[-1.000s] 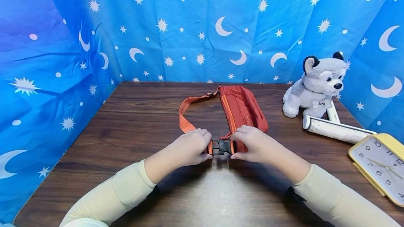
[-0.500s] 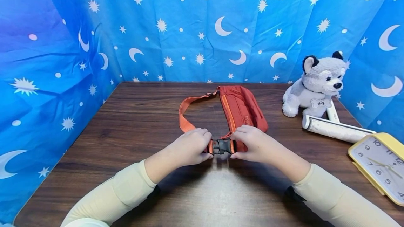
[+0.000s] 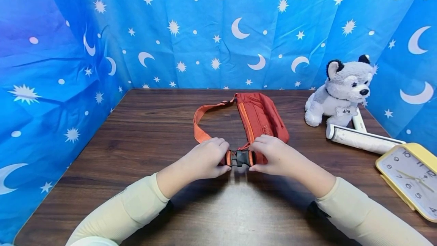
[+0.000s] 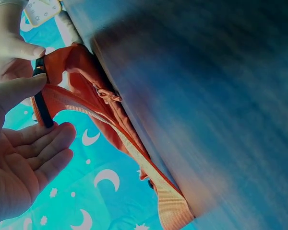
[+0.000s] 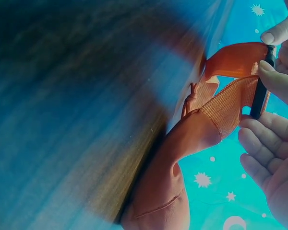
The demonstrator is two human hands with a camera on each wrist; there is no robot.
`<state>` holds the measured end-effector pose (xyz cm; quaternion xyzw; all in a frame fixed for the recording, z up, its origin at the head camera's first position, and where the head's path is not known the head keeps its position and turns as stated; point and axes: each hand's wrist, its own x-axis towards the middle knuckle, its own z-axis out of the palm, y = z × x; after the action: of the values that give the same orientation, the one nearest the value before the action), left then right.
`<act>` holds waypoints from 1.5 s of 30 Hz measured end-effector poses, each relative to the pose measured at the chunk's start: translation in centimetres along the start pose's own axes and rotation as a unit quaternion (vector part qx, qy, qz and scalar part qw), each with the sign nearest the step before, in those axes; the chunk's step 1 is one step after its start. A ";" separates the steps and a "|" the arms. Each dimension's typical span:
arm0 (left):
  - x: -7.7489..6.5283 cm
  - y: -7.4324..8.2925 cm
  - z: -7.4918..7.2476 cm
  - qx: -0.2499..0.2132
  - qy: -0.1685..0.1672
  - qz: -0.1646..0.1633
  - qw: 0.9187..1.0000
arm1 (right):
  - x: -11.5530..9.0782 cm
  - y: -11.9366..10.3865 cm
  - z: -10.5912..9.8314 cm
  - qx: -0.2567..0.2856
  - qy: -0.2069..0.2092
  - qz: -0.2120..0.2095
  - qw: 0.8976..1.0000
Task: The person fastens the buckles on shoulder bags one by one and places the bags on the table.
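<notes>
A rust-red waist bag (image 3: 264, 115) lies on the table, its orange strap (image 3: 200, 120) looping out to the left. At the near end of the loop, a black side-release buckle (image 3: 241, 158) is held between both hands, its two halves together. My left hand (image 3: 209, 159) pinches the left end of the buckle between thumb and fingers. On the opposite end, my right hand (image 3: 274, 157) pinches in the same way. In the left wrist view the buckle (image 4: 42, 108) stands on edge, raised above the tabletop with the webbing (image 4: 129, 141) sloping down from it. The right wrist view shows webbing (image 5: 225, 108) running from bag to buckle.
At the back right sits a grey and white plush husky (image 3: 345, 90). Before it lies a white T-shaped lint roller (image 3: 365, 139). A yellow-framed clock (image 3: 409, 177) is near the right edge. A blue star-and-moon curtain (image 3: 205, 29) borders the dark wooden table (image 3: 143, 124).
</notes>
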<state>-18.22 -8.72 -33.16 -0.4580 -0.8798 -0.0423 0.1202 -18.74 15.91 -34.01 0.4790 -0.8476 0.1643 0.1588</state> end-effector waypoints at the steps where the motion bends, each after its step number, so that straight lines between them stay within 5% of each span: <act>1: 0.0 0.0 0.0 0.001 0.001 0.001 1.000 | 0.0 0.0 0.0 0.001 0.001 -0.001 1.000; 25: 0.0 0.0 -0.2 0.005 0.050 0.030 0.998 | 0.2 -0.3 -0.5 0.005 0.013 0.004 1.000; 45: 0.2 0.0 -0.1 0.006 0.041 0.015 0.999 | 0.2 -0.2 -0.4 0.015 0.004 0.012 1.000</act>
<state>-18.30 -8.62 -33.06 -0.4682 -0.8674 -0.0537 0.1595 -18.56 15.85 -33.53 0.4709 -0.8498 0.1809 0.1527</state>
